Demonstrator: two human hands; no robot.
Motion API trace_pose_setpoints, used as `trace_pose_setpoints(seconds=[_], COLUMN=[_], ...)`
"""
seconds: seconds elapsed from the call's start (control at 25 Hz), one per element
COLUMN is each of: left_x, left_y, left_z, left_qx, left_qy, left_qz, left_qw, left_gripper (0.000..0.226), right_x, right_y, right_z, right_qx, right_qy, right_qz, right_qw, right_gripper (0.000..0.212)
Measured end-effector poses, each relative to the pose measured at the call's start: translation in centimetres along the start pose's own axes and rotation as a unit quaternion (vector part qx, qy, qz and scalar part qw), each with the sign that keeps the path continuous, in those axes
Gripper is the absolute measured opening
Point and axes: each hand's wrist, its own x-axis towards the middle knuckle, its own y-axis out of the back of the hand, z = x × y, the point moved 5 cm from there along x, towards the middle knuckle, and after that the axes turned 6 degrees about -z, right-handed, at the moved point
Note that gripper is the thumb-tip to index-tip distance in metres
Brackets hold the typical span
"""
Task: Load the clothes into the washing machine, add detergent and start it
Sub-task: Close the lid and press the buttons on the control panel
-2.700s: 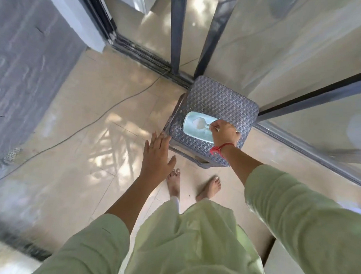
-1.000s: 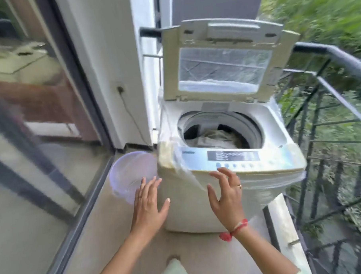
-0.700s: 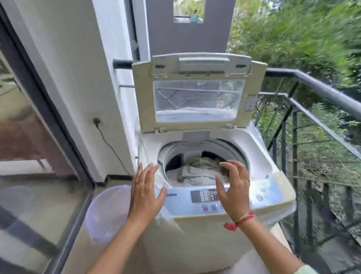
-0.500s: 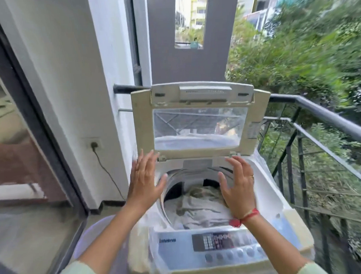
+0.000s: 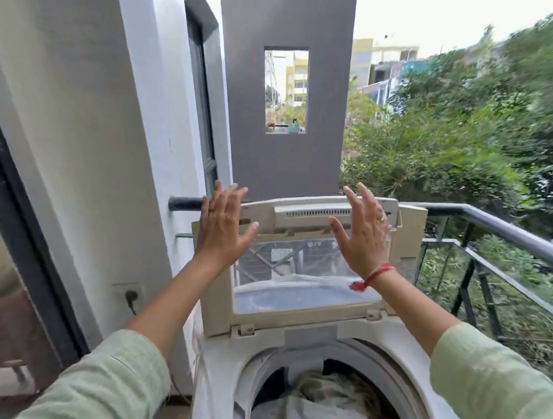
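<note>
Beige plastic lid point(image 5: 305, 317) with a clear window pane, standing upright on its hinges at the back edge of the washing machine point(image 5: 217, 364). Machine is a white top-loader, bottom centre of view, tub opening round. Clothes point(image 5: 327, 394) already in the tub: crumpled light and dark fabric, exact pieces not distinguishable.

Left hand point(image 5: 222, 230) raised at the lid's upper left corner, fingers straight and spread, holding nothing. Right hand point(image 5: 365, 237) raised at the upper right part of the lid, fingers also spread, holding nothing. Can't tell whether either palm touches the lid. Red thread point(image 5: 376, 273) on the right wrist, pale green sleeves on both arms.

Surroundings: white wall point(image 5: 92, 154) just left of the machine, wall socket point(image 5: 130, 295) with a plug in it low on that wall. Dark metal railing point(image 5: 491, 228) right of the machine, green bushes point(image 5: 440, 154) beyond. Grey pillar point(image 5: 286, 164) with a rectangular opening behind the lid. Nothing between the hands and the lid.

Lid's inner face points toward the person, long axis runs left to right. Tub opening faces up.
</note>
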Motion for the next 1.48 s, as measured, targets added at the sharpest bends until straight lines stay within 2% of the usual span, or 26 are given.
trace_pose_setpoints(seconds=[0.12, 0.24, 0.4, 0.52, 0.64, 0.92, 1.04, 1.2, 1.32, 1.48], left_x=[3.3, 5.6, 5.6, 5.2, 4.1, -3.6, -9.4, -16.5, -21.6, -29.7], left_y=[-0.7, -2.1, -4.9, -5.4, -4.6, -0.9, 0.1, 0.1, -0.5, -2.5], left_z=[-1.5, -2.6, -2.8, -2.5, -1.8, 2.8, 5.5, 7.3, 8.1, 9.2], left_qx=[-0.048, 0.014, 0.086, 0.12, 0.128, 0.145, 0.153, 0.189, 0.197, 0.145], left_qy=[0.044, 0.078, 0.081, 0.069, 0.058, 0.033, -0.009, -0.058, -0.082, -0.052], left_qz=[-0.031, -0.088, -0.176, -0.186, -0.179, -0.113, -0.075, -0.067, -0.087, -0.182], left_qw=[0.997, 0.993, 0.977, 0.973, 0.974, 0.982, 0.985, 0.978, 0.973, 0.971], left_gripper=[0.079, 0.091, 0.108, 0.11, 0.108, 0.099, 0.094, 0.088, 0.084, 0.086], right_x=[3.1, 5.2, 5.8, 5.6, 4.6, -1.8, -5.2, -11.7, -16.4, -24.2], right_y=[-1.9, -3.4, -4.5, -4.4, -3.3, 2.7, 5.6, 7.5, 8.0, 6.5], right_z=[0.6, 2.3, 3.8, 4.2, 3.6, 1.4, 0.5, -0.3, 0.0, 0.5], right_qx=[-0.034, -0.063, -0.076, -0.064, -0.058, -0.088, -0.098, -0.103, -0.081, -0.073], right_qy=[-0.001, -0.03, -0.03, -0.021, -0.016, 0.012, 0.081, 0.161, 0.191, 0.188], right_qz=[-0.057, -0.129, -0.199, -0.21, -0.188, -0.106, -0.128, -0.141, -0.198, -0.333], right_qw=[0.998, 0.989, 0.977, 0.975, 0.98, 0.99, 0.983, 0.971, 0.958, 0.921], right_gripper=[0.07, 0.084, 0.094, 0.102, 0.096, 0.066, 0.064, 0.053, 0.052, 0.055])
